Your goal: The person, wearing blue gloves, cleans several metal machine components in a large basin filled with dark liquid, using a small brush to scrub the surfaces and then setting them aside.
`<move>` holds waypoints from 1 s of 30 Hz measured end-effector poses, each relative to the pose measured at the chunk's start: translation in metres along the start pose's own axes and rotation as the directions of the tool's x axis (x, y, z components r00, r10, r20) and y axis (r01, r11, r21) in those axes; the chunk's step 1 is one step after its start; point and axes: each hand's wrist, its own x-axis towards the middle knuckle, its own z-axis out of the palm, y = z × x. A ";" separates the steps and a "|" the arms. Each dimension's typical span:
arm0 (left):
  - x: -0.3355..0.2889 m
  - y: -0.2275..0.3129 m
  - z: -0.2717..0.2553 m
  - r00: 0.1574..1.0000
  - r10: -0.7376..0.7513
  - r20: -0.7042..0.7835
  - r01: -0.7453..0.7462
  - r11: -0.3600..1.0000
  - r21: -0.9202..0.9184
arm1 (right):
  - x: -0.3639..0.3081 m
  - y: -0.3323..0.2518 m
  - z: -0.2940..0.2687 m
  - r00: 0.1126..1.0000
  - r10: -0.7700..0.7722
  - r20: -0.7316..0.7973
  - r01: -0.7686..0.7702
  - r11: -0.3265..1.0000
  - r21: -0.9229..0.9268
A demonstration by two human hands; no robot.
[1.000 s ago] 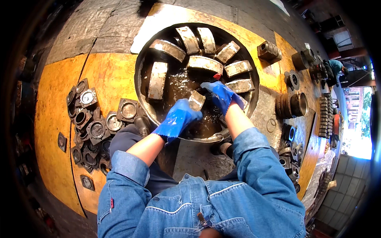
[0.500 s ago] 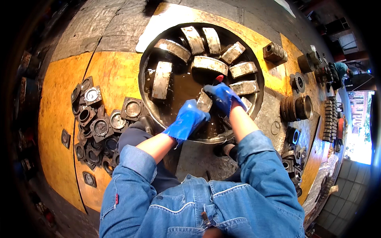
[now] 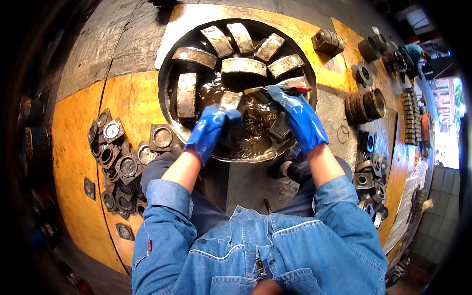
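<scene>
Both my hands wear blue rubber gloves over a round black pan (image 3: 241, 160) holding dark, rippling liquid (image 3: 253, 129). My left hand (image 3: 209, 127) is closed round the near end of a metal block (image 3: 230, 100). In my right hand (image 3: 297, 115) is a slim brush-like tool (image 3: 301, 90) with a red and black handle, its flat end pointing left toward the block; I cannot make out its tip clearly. The tool and the block look apart. Several curved, worn metal segments (image 3: 243, 66) lie round the pan's far and left sides, and one sits partly sunk near my right hand.
Left of the pan, square metal parts with round openings (image 3: 128, 167) are heaped on yellow boards (image 3: 73, 147). Ribbed cylinders (image 3: 328, 43) and large rings (image 3: 376, 103) stand to the right. More metal parts (image 3: 364, 181) lie beside my right knee. Another person (image 3: 414, 53) is at the far right.
My hands have moved apart: the left went left with the block, the right swung right with the tool. The liquid now ripples and splashes. My view has shifted slightly.
</scene>
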 end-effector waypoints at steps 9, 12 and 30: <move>0.027 -0.020 -0.047 0.988 -0.122 -0.097 0.140 0.966 0.215 | 0.041 0.047 0.061 0.972 0.003 0.234 -0.016 0.998 0.054; 0.034 -0.031 -0.056 0.994 -0.075 -0.074 0.092 0.960 0.265 | 0.060 0.062 0.067 0.948 -0.018 0.317 -0.015 0.995 0.100; -0.013 0.020 -0.066 0.981 0.160 -0.107 -0.104 0.908 0.406 | 0.042 0.059 0.082 0.995 -0.080 -0.053 0.066 0.972 -0.227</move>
